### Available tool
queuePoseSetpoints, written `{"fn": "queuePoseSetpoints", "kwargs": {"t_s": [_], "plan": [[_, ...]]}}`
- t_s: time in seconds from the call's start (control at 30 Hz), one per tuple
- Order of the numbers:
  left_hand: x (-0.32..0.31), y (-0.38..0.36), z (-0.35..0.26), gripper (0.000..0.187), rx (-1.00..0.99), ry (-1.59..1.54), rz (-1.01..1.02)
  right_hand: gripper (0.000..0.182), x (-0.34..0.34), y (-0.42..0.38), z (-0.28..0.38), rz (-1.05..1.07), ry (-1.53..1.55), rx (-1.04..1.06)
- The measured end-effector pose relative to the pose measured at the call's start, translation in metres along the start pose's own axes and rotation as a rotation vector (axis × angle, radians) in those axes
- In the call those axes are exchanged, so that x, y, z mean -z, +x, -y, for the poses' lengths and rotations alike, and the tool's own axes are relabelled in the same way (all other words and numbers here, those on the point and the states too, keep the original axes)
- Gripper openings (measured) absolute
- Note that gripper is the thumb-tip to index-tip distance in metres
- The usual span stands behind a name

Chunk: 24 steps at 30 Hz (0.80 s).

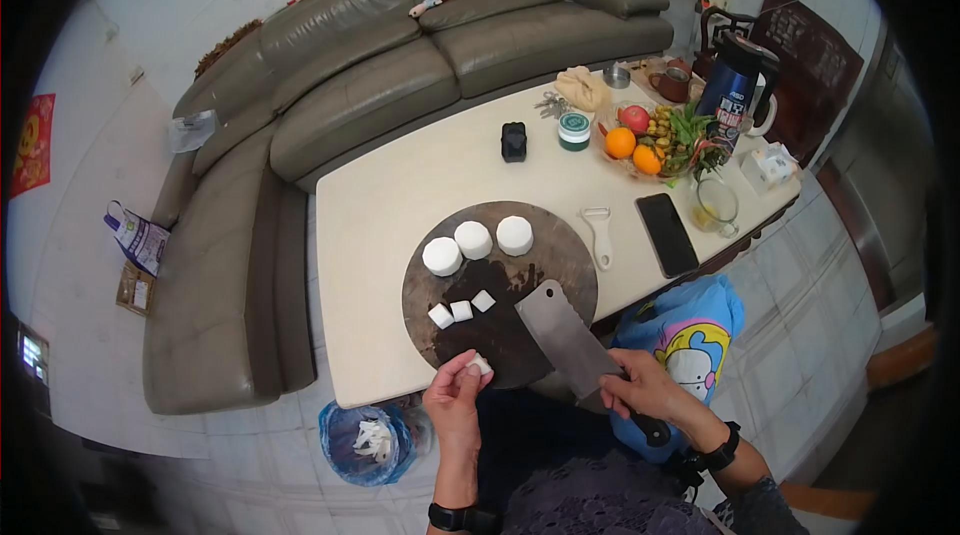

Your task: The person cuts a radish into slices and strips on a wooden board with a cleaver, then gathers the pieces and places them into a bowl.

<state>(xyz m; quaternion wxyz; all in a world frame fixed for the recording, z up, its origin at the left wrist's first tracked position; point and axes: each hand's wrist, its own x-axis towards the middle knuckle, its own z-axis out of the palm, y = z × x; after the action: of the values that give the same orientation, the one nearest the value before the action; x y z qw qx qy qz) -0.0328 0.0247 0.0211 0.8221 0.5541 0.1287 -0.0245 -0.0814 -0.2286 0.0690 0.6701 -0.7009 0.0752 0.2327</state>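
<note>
Between the thumb and fingers of my left hand [458,393] is a small white piece [480,364], held over the near edge of the round board [586,280]. My right hand [645,387] is closed around the black handle of a cleaver [566,332]. The wide blade lies over the right part of the board. Three thick white rounds [473,240] stand on the board's far part. Three small white chunks [461,311] sit in a row nearer the middle, on a dark wet patch.
A white peeler [600,238] and a black phone [667,235] lie right of the board. Farther back are a fruit bowl [640,163], a green-white jar [574,132], a blue flask [733,85] and a glass cup [714,207]. A lined bin [364,443] stands below the table's near left edge.
</note>
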Motion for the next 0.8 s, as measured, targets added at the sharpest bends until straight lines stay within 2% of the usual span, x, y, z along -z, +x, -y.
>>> {"fn": "queuePoseSetpoints", "kwargs": {"t_s": [0.13,0.2,0.23,0.3,0.33,0.37,0.4,0.43,0.47,0.53,0.6,0.7,0.8], "plan": [[-0.002,0.011,0.01,0.022,-0.162,0.146,0.029,0.013,0.001,0.005,0.003,-0.039,0.064,0.095],[-0.006,0.016,0.011,0.023,-0.212,0.164,0.041,0.039,0.0,0.007,0.015,-0.145,-0.094,0.124],[-0.011,0.019,0.011,0.025,-0.283,0.241,0.047,0.039,0.0,0.01,0.016,-0.142,-0.099,0.129],[-0.02,0.023,0.009,0.026,-0.359,0.314,0.052,0.051,-0.001,0.018,0.011,-0.428,-0.567,0.424],[-0.025,0.024,0.007,0.026,-0.438,0.46,0.052,0.053,-0.001,0.021,0.01,-0.48,-0.618,0.458],[-0.03,0.026,0.005,0.025,-0.518,0.603,0.053,0.053,-0.001,0.021,0.014,-0.485,-0.624,0.465],[-0.031,0.03,0.007,0.027,-0.615,0.69,0.046,0.053,-0.003,0.021,0.019,-0.471,-0.639,0.374],[-0.034,0.033,0.008,0.027,-0.621,0.68,0.05,0.052,-0.003,0.021,0.021,-0.457,-0.653,0.282],[-0.035,0.036,0.009,0.028,-0.645,0.723,0.053,0.052,-0.003,0.026,0.009,-0.506,-0.654,0.397],[-0.033,0.039,0.016,0.029,-0.674,0.761,0.064,0.052,-0.003,0.025,0.006,-0.491,-0.683,0.356],[-0.028,0.04,0.029,0.03,-0.825,0.919,0.042,0.051,-0.004,0.023,0.0,-0.455,-0.719,0.305],[-0.029,0.041,0.034,0.031,-0.844,0.952,0.02,0.052,-0.01,0.021,-0.011,-0.424,-0.852,0.276],[-0.031,0.04,0.031,0.03,-0.906,0.969,-0.002,0.058,-0.016,0.025,-0.018,-0.398,-0.952,0.331]]}}
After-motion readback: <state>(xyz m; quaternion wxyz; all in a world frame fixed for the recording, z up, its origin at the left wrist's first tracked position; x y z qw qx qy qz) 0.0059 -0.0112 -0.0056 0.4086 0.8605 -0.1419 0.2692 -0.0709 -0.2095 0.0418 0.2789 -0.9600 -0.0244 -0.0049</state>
